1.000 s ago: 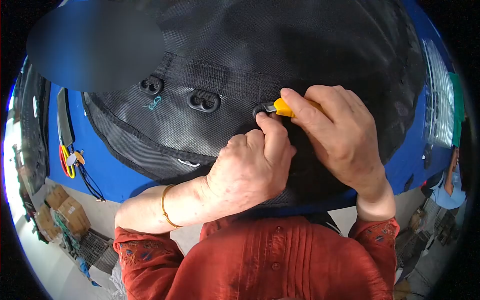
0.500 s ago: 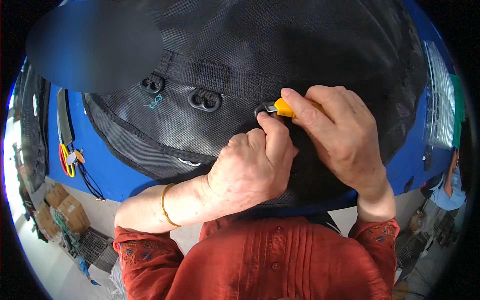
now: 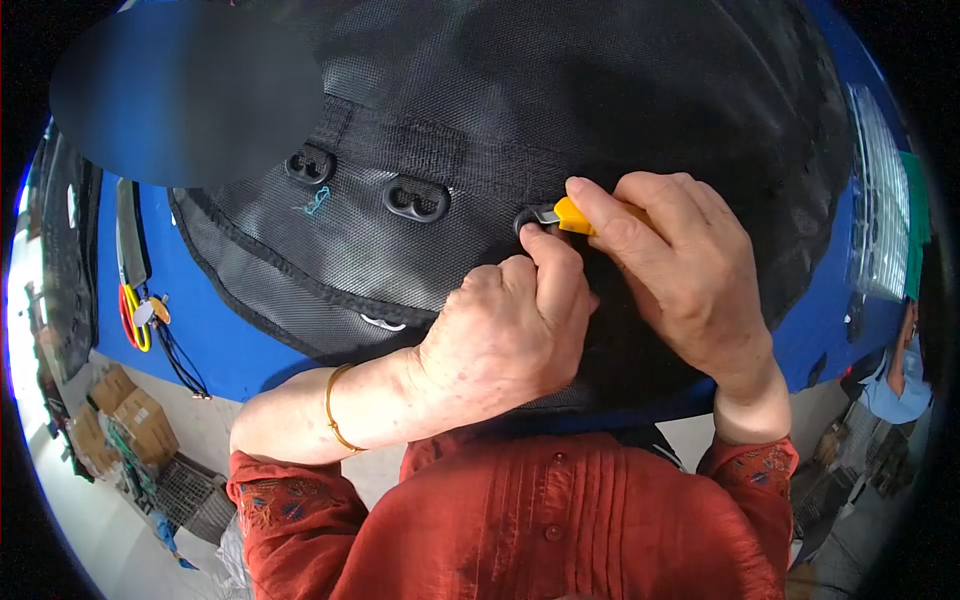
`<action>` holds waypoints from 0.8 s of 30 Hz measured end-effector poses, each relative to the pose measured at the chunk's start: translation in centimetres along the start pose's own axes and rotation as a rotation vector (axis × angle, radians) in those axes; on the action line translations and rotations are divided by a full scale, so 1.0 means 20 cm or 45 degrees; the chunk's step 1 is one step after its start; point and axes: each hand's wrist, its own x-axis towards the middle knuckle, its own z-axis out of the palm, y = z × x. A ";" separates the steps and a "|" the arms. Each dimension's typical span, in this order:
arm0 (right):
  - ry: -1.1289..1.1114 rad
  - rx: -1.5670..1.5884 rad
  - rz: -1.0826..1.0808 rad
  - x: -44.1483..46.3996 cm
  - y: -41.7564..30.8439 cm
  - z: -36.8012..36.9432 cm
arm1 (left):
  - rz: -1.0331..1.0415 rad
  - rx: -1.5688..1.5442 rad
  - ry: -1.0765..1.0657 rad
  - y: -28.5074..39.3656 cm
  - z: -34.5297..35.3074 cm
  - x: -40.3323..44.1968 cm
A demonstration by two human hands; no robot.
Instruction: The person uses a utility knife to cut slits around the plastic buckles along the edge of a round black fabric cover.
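A large piece of black woven fabric (image 3: 480, 110) with stitched webbing lies in front of me. Two black plastic fittings with double holes, one in the middle (image 3: 416, 198) and one farther left (image 3: 310, 163), sit along its webbing. My left hand (image 3: 510, 320) is closed, its fingertips pinching a third black plastic fitting (image 3: 522, 217) at the webbing's right end. In my right hand (image 3: 690, 265) is a yellow utility knife (image 3: 575, 216), its short blade pointing left and touching or nearly touching that fitting. A bit of teal thread (image 3: 317, 201) lies on the fabric.
Scissors (image 3: 135, 318) with red and yellow handles lie on the blue table (image 3: 240, 350) at left. Clear plastic sheeting (image 3: 880, 190) rests at the right edge. Cardboard boxes (image 3: 145, 425) stand on the floor at lower left. A person in light blue (image 3: 900, 385) is at far right.
The black fabric, with its fittings and thread, has shifted slightly to the right. Both hands have moved very slightly along with it, keeping the same grips.
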 end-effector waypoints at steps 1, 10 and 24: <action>-0.001 0.001 0.000 0.00 0.00 0.00 | 0.000 0.000 0.000 0.00 0.00 0.00; -0.006 0.008 -0.004 0.00 -0.01 0.00 | -0.007 0.009 0.008 0.00 0.00 0.00; -0.005 -0.051 0.013 0.02 -0.04 0.01 | -0.035 0.006 0.047 0.01 0.01 0.00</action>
